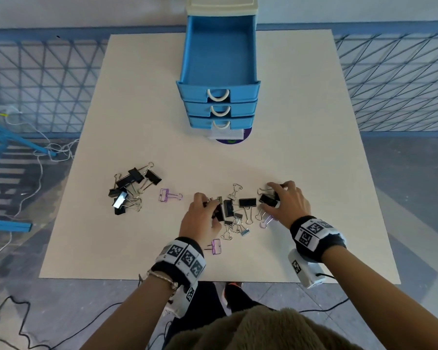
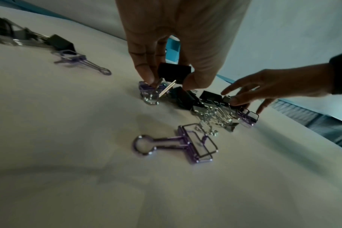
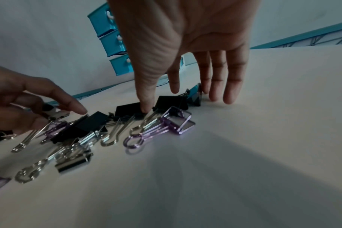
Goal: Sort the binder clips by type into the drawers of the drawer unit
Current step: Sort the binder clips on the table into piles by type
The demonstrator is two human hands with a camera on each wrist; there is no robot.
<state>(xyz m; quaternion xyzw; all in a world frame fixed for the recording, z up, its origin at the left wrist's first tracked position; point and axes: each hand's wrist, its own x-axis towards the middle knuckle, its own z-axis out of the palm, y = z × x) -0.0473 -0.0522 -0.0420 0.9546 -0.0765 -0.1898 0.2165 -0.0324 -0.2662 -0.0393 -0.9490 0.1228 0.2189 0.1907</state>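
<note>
Our left hand (image 2: 172,46) pinches a black clip (image 2: 174,73) out of the near pile. Our right hand (image 3: 185,46), fingers spread wide, pins black clips (image 3: 171,101) down so they stay put; the top drawer (image 1: 219,54) stands open, far side.

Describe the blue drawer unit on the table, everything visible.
The drawer unit looks like plastic: three blue drawers stacked under a cream top, each with a cream loop handle. The top drawer is pulled out and shows nothing inside; the two below are shut. It stands upright at the far middle of the table, and neither hand touches it.
</note>
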